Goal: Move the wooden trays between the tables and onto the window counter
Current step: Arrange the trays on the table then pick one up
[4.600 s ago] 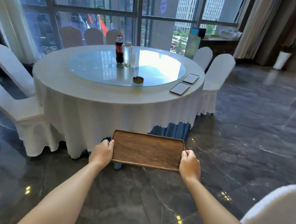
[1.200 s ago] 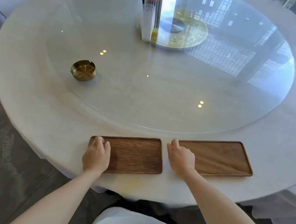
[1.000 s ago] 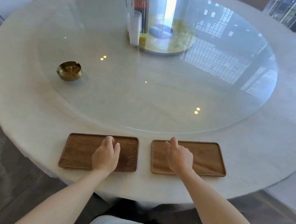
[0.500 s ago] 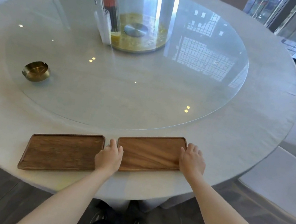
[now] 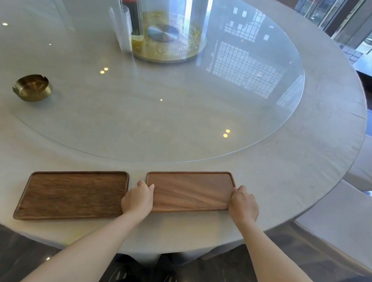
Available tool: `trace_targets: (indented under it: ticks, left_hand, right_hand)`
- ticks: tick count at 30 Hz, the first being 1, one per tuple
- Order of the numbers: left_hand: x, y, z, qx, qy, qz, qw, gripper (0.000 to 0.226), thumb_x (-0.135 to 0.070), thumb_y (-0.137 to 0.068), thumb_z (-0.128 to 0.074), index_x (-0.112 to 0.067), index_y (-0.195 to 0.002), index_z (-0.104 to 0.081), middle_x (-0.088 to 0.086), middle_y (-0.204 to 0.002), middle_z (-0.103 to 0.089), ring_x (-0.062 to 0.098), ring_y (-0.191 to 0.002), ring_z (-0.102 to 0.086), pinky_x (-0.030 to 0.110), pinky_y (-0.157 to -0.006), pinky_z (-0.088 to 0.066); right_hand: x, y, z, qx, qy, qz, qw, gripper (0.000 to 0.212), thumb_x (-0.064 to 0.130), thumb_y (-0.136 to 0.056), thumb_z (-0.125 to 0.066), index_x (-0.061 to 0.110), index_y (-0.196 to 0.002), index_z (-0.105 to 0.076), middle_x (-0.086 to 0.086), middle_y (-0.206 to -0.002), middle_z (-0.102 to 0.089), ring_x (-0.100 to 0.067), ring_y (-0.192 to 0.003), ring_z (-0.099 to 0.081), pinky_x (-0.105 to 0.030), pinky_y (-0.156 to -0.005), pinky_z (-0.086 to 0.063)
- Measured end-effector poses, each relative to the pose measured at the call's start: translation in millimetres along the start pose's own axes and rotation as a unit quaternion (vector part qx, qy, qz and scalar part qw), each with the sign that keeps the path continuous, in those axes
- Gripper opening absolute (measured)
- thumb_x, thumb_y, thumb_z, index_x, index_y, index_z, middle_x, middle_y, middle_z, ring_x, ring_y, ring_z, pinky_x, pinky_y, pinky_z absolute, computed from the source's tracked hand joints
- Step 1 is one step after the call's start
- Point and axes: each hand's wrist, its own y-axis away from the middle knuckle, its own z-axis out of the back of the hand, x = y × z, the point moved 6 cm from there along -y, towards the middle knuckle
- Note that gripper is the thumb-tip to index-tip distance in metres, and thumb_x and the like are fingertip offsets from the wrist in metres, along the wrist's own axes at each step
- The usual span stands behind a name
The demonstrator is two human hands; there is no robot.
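Right wooden tray [image 5: 190, 191] at near desk [image 5: 307, 184] edge, beside left wooden tray [image 5: 74, 194]. Left hand [image 5: 138, 199] and right hand [image 5: 244, 205] grasping its short ends. Likely rigid, light, smooth; raised rims suit grip.

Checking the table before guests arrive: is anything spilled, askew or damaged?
Nothing stands out. Both trays lie flat near the table edge, the right tray gripped by both hands, the left tray free; the ashtray sits upright.

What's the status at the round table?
Left hand, right hand gripping right rectangular wooden tray ends. Second wooden tray alongside, untouched. Nothing blocking.
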Motion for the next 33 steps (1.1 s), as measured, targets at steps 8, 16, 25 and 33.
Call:
trace_targets:
  ticks: [8,16,25,33]
  left_hand:
    - [21.0,-10.7,40.6,-0.065,0.093,-0.048,0.992,0.036,-0.033,-0.098,-0.028,-0.002,-0.104,-0.045,0.024,-0.100,-0.065,0.040,-0.094,-0.061,0.039,-0.070,-0.043]
    - [116.4,-39.3,95.1,-0.091,0.049,-0.057,0.993,0.022,-0.028,-0.099,-0.023,-0.011,-0.087,-0.030,0.022,-0.087,-0.067,0.038,-0.080,-0.063,0.036,-0.060,-0.039]
    - [221.0,-53.8,110.3,-0.087,-0.012,-0.023,0.996,0.033,-0.029,-0.099,-0.022,-0.004,-0.103,-0.044,0.017,-0.089,-0.066,0.034,-0.079,-0.063,0.037,-0.062,-0.046]
    - [259.8,-58.5,96.2,-0.052,-0.033,-0.004,0.998,0.033,-0.028,-0.099,-0.020,-0.006,-0.107,-0.043,0.012,-0.084,-0.063,0.028,-0.069,-0.056,0.035,-0.057,-0.041]
  right_hand:
    - [27.9,9.4,5.8,-0.035,-0.132,-0.058,0.989,0.027,0.025,-0.099,-0.021,0.006,-0.086,-0.035,-0.027,-0.093,-0.065,-0.041,-0.085,-0.060,-0.042,-0.070,-0.044]
    - [134.5,20.8,-17.8,-0.006,-0.094,0.045,0.995,0.023,0.016,-0.097,-0.023,0.006,-0.095,-0.044,-0.012,-0.081,-0.055,-0.038,-0.093,-0.058,-0.036,-0.065,-0.034]
    - [215.2,57.6,-60.6,0.024,-0.092,0.096,0.991,0.026,0.023,-0.098,-0.023,0.009,-0.081,-0.036,-0.012,-0.073,-0.055,-0.039,-0.087,-0.060,-0.036,-0.063,-0.035]
    - [236.3,77.3,-78.1,0.036,-0.051,0.109,0.992,0.028,0.028,-0.099,-0.023,0.010,-0.080,-0.034,-0.023,-0.092,-0.067,-0.039,-0.086,-0.061,-0.038,-0.065,-0.038]
